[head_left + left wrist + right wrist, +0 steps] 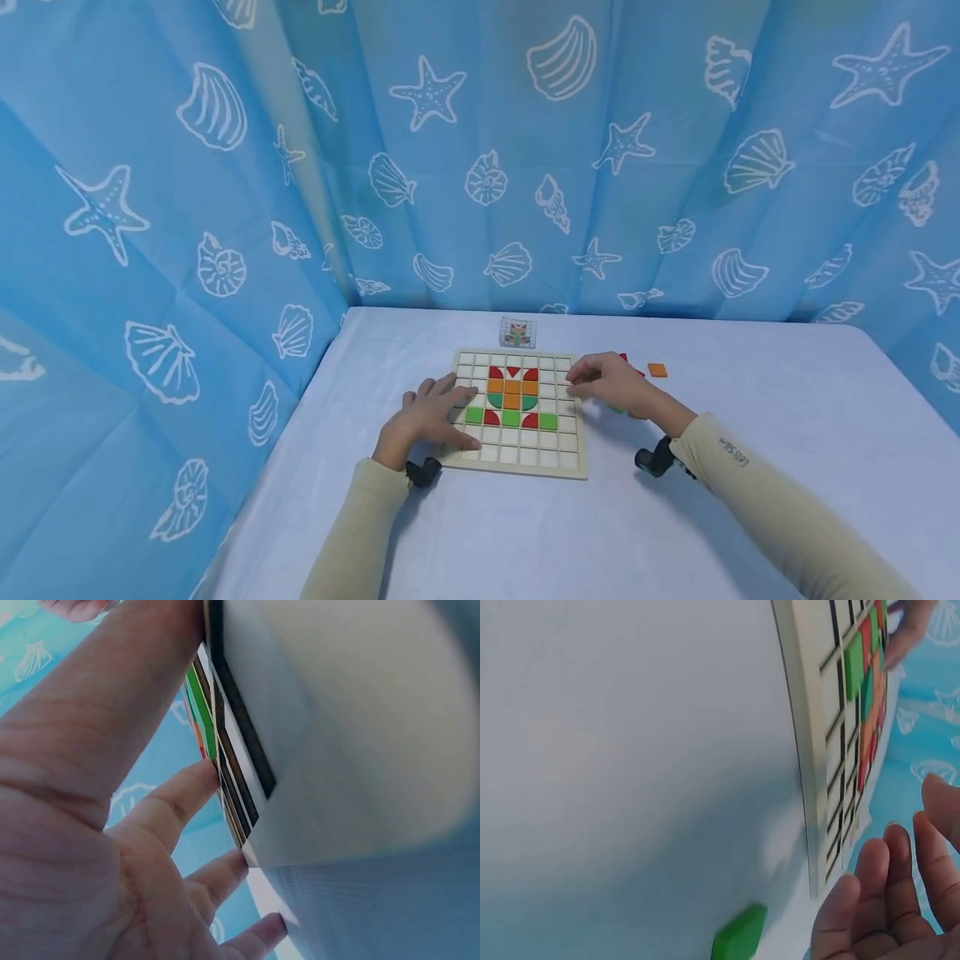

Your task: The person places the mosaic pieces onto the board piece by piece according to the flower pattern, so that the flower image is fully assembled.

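Note:
A square board with a pale wooden rim and a grid of white cells lies on the table. Red, orange and green tiles form a flower-like pattern in its middle, with an orange tile near the centre. My left hand rests at the board's left side, fingers spread over the edge cells. Over the right rim is my right hand, its fingers bent loosely. In the right wrist view the thumb and fingers stand apart with nothing between them. A loose green tile lies on the cloth below that hand.
Behind the board lies a small card showing a coloured grid pattern. A loose orange tile sits to the right, near several red, green and orange pieces partly hidden by my right hand. A blue shell-print curtain borders the white-covered table.

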`<action>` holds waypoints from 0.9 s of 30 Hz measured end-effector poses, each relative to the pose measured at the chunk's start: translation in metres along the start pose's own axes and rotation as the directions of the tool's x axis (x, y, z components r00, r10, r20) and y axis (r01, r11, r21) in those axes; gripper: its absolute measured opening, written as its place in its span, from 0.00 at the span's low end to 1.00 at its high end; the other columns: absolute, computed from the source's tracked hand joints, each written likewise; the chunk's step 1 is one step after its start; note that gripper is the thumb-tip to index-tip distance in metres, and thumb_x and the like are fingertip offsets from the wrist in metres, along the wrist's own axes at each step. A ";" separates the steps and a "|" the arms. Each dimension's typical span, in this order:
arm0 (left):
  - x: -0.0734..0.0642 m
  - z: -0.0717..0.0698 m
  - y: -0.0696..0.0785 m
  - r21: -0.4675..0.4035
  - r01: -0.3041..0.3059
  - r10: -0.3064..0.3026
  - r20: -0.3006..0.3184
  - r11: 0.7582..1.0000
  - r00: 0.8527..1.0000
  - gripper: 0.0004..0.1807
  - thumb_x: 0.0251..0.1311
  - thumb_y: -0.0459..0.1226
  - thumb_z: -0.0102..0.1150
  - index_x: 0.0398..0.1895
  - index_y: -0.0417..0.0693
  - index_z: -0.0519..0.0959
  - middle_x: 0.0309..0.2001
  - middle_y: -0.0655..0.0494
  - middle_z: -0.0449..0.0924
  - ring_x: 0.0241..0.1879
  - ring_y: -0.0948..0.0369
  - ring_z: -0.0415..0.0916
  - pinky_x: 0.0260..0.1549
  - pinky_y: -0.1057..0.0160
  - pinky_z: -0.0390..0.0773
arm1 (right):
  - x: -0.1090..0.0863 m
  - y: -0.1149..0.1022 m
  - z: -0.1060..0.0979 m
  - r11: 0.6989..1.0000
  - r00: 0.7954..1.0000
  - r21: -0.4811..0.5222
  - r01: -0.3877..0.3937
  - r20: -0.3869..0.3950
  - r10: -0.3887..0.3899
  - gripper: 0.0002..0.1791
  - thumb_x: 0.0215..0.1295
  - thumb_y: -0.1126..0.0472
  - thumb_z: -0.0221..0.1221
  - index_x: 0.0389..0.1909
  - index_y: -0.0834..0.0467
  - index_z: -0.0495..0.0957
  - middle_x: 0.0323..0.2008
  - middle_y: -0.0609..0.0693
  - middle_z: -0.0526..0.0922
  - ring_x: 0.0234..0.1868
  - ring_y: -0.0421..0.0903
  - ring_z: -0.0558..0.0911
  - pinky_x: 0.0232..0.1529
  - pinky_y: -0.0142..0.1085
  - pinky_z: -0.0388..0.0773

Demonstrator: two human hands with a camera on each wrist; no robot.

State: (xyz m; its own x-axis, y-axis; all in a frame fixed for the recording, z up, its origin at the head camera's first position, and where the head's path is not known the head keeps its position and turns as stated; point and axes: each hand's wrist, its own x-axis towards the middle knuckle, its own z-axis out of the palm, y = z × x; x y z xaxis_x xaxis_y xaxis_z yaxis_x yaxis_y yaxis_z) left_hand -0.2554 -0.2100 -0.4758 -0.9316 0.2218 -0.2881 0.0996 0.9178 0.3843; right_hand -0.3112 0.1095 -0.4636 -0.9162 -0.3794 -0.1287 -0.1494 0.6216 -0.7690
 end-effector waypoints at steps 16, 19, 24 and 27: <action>0.003 0.001 0.000 0.020 0.002 -0.002 0.008 1.000 1.000 0.51 0.43 0.61 0.74 0.73 0.69 0.63 0.80 0.53 0.47 0.76 0.44 0.43 0.70 0.35 0.49 | -0.002 0.030 -0.030 0.994 0.990 -0.053 -0.098 -0.104 0.092 0.16 0.65 0.56 0.64 0.49 0.60 0.81 0.46 0.56 0.84 0.47 0.51 0.79 0.53 0.45 0.78; 0.003 0.000 0.000 0.019 0.000 0.000 0.002 1.000 1.000 0.51 0.43 0.61 0.74 0.73 0.69 0.63 0.79 0.53 0.47 0.76 0.44 0.43 0.70 0.35 0.49 | -0.002 0.040 -0.033 0.991 0.986 -0.054 -0.124 -0.120 0.117 0.16 0.65 0.56 0.64 0.49 0.60 0.81 0.47 0.56 0.83 0.47 0.52 0.78 0.51 0.43 0.79; 0.003 0.000 0.001 0.018 0.003 -0.003 0.015 1.000 1.000 0.51 0.43 0.60 0.74 0.73 0.68 0.63 0.79 0.53 0.47 0.76 0.44 0.43 0.70 0.35 0.49 | -0.004 0.049 -0.036 0.989 0.984 -0.039 -0.142 -0.112 0.137 0.16 0.65 0.57 0.64 0.49 0.61 0.81 0.48 0.58 0.83 0.48 0.53 0.78 0.52 0.44 0.80; 0.002 0.000 0.002 0.019 0.002 -0.002 0.014 1.000 1.000 0.50 0.43 0.60 0.74 0.73 0.68 0.63 0.79 0.53 0.47 0.76 0.44 0.44 0.70 0.35 0.49 | -0.005 0.052 -0.038 0.990 0.985 -0.053 -0.132 -0.117 0.125 0.16 0.65 0.57 0.64 0.49 0.61 0.81 0.48 0.58 0.83 0.48 0.54 0.78 0.53 0.45 0.80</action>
State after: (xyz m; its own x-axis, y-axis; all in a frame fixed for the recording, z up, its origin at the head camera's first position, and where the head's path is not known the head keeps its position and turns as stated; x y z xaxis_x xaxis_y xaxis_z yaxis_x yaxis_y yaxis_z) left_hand -0.2573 -0.2075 -0.4755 -0.9268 0.2245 -0.3010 0.1046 0.9242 0.3674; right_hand -0.3287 0.1691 -0.4791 -0.9648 -0.2160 -0.1499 -0.0467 0.7017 -0.7109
